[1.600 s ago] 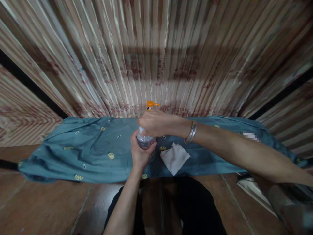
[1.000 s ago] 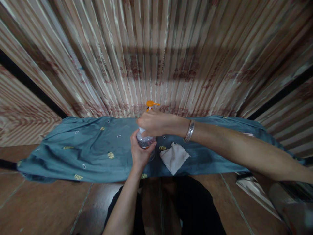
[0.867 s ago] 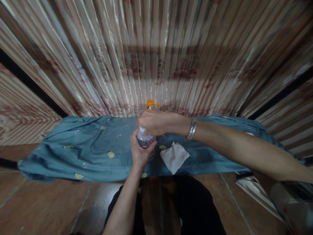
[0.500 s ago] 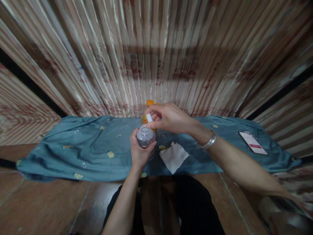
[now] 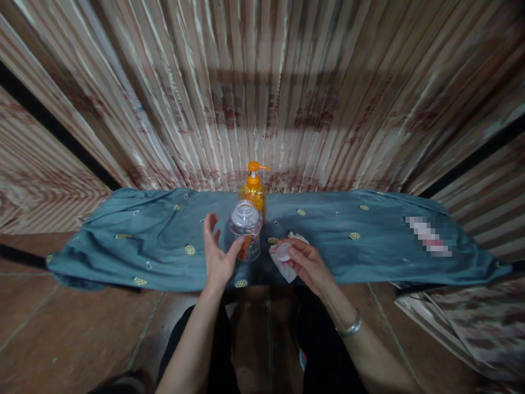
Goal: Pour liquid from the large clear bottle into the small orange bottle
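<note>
A clear plastic bottle (image 5: pixel 246 227) with an open neck and an orange label stands upright near the middle of the cloth. My left hand (image 5: pixel 219 254) is beside it on the left, fingers spread, its thumb at the bottle's lower side; whether the thumb touches is hard to tell. In my right hand (image 5: pixel 309 264) a round white cap (image 5: pixel 283 252) is pinched between thumb and fingers. Beneath the cap lies a pale crumpled tissue (image 5: pixel 287 272), partly covered by the hand. Just behind the clear bottle stands a pump bottle (image 5: pixel 253 189) with an orange top.
A blue-green patterned cloth (image 5: pixel 156 246) covers the narrow table. At the right lies a phone (image 5: pixel 429 236), blurred by pixels. A striped curtain (image 5: pixel 262 98) hangs close behind the table, and dark poles (image 5: pixel 61 128) slant at both sides.
My right hand has moved from the bottle's mouth down to the right, over the tissue, carrying the white cap. My left hand has loosened from the clear bottle and spread its fingers.
</note>
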Available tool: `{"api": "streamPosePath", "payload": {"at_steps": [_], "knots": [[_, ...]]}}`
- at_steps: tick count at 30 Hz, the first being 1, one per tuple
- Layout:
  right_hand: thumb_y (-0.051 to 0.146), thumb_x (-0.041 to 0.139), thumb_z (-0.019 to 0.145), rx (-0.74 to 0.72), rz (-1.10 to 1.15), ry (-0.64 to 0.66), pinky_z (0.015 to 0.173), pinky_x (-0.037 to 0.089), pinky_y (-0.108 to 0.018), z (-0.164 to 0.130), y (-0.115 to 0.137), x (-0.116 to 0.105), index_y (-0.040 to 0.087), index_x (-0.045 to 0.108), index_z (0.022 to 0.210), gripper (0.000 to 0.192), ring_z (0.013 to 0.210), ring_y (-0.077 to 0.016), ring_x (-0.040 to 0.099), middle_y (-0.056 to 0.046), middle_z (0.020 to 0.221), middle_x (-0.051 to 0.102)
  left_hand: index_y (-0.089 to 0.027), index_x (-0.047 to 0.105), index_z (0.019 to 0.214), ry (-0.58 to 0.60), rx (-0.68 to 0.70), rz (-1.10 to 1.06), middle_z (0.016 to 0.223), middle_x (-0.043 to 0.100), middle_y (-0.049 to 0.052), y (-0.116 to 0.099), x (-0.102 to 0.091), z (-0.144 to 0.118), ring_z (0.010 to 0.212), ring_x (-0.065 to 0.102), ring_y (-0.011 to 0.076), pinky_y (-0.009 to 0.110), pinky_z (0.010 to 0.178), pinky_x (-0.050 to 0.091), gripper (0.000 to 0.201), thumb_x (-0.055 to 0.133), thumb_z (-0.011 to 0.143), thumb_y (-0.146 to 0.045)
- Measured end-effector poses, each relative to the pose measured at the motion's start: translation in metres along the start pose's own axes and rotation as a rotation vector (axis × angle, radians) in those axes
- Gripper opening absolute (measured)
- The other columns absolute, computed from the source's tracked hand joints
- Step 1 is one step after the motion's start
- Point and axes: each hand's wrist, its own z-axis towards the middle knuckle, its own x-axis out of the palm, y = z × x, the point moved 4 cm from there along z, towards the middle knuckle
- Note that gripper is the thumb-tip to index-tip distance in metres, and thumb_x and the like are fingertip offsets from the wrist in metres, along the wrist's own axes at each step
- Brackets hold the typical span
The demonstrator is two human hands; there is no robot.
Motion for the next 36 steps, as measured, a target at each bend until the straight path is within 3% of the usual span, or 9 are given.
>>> {"api": "streamPosePath", "payload": {"at_steps": [3, 6, 10, 13, 17, 22, 28, 32, 36], "knots": [[0.052, 0.098, 0.061, 0.02, 0.045, -0.015, 0.079, 0.063, -0.033, -0.013, -0.011, 0.009, 0.026, 0.081, 0.094, 0.046, 0.09, -0.0219, 0.078, -0.005, 0.102, 0.083, -0.027, 0.05, 0.149, -0.044, 0.041, -0.085, 0.148, 0.057, 0.016, -0.018, -0.026, -0.012, 0.129, 0.062, 0.0286, 0.044, 0.107, 0.052, 0.075, 0.081, 0.084, -0.05], [0.047, 0.098, 0.062, 0.066, 0.051, 0.015, 0.089, 0.062, -0.038, -0.025, -0.027, 0.023, 0.025, 0.08, 0.096, 0.044, 0.092, -0.0231, 0.078, -0.004, 0.098, 0.082, -0.026, 0.069, 0.129, 0.125, -0.029, -0.085, 0.115, 0.073, 0.01, -0.034, -0.034, -0.041, 0.097, 0.071, 0.0226, 0.035, 0.086, 0.06, 0.044, 0.077, 0.09, -0.044], [0.044, 0.097, 0.064, 0.124, 0.018, 0.099, 0.09, 0.061, -0.038, -0.037, -0.047, 0.041, 0.024, 0.078, 0.095, 0.042, 0.091, -0.0229, 0.078, -0.004, 0.096, 0.082, -0.027, 0.082, 0.113, 0.331, -0.101, -0.083, 0.102, 0.077, 0.009, -0.046, -0.028, -0.089, 0.078, 0.073, 0.0215, 0.03, 0.064, 0.061, 0.043, 0.091, 0.074, -0.042], [0.042, 0.097, 0.062, 0.151, -0.01, 0.152, 0.089, 0.061, -0.037, -0.043, -0.054, 0.048, 0.024, 0.074, 0.098, 0.046, 0.093, -0.0233, 0.078, -0.004, 0.096, 0.082, -0.028, 0.084, 0.111, 0.356, -0.151, -0.066, 0.106, 0.078, 0.011, -0.046, -0.027, -0.105, 0.087, 0.076, 0.0242, 0.031, 0.068, 0.062, 0.036, 0.088, 0.077, -0.037], [0.041, 0.098, 0.061, 0.192, -0.038, 0.196, 0.085, 0.06, -0.036, -0.045, -0.058, 0.048, 0.024, 0.069, 0.109, 0.059, 0.09, -0.0221, 0.079, -0.002, 0.092, 0.082, -0.03, 0.086, 0.107, 0.416, -0.195, -0.054, 0.104, 0.08, 0.01, -0.046, -0.03, -0.104, 0.088, 0.077, 0.0246, 0.032, 0.071, 0.062, 0.026, 0.083, 0.081, -0.032], [0.046, 0.095, 0.066, 0.187, -0.089, 0.262, 0.086, 0.06, -0.037, -0.043, -0.058, 0.05, 0.025, 0.067, 0.116, 0.061, 0.089, -0.0218, 0.079, -0.003, 0.097, 0.081, -0.032, 0.088, 0.096, 0.446, -0.228, -0.061, 0.111, 0.082, 0.011, -0.045, -0.033, -0.107, 0.103, 0.078, 0.0307, 0.045, 0.093, 0.064, 0.018, 0.079, 0.085, -0.043], [0.047, 0.093, 0.069, 0.082, -0.181, 0.192, 0.091, 0.061, -0.039, -0.042, -0.057, 0.041, 0.026, 0.069, 0.12, 0.06, 0.099, -0.0217, 0.077, -0.007, 0.113, 0.078, -0.026, 0.087, 0.092, 0.257, -0.311, -0.058, 0.119, 0.081, 0.013, -0.012, -0.052, -0.106, 0.109, 0.078, 0.0323, 0.045, 0.095, 0.064, 0.023, 0.083, 0.078, -0.044], [0.049, 0.088, 0.074, -0.026, -0.284, 0.088, 0.087, 0.062, -0.039, -0.03, -0.053, 0.021, 0.024, 0.073, 0.116, 0.051, 0.092, -0.0215, 0.077, -0.008, 0.109, 0.079, -0.021, 0.075, 0.12, 0.05, -0.345, -0.013, 0.12, 0.078, 0.012, 0.034, -0.057, -0.075, 0.11, 0.076, 0.0294, 0.044, 0.094, 0.063, 0.048, 0.084, 0.078, -0.04], [0.054, 0.08, 0.08, -0.223, -0.428, -0.018, 0.09, 0.063, -0.041, 0.0, -0.019, 0.001, 0.022, 0.075, 0.11, 0.044, 0.095, -0.0245, 0.078, -0.01, 0.106, 0.081, -0.017, 0.065, 0.13, 0.001, -0.352, 0.081, 0.13, 0.068, 0.012, 0.079, -0.037, -0.032, 0.112, 0.07, 0.0266, 0.049, 0.094, 0.06, 0.039, 0.07, 0.098, -0.038]]}}
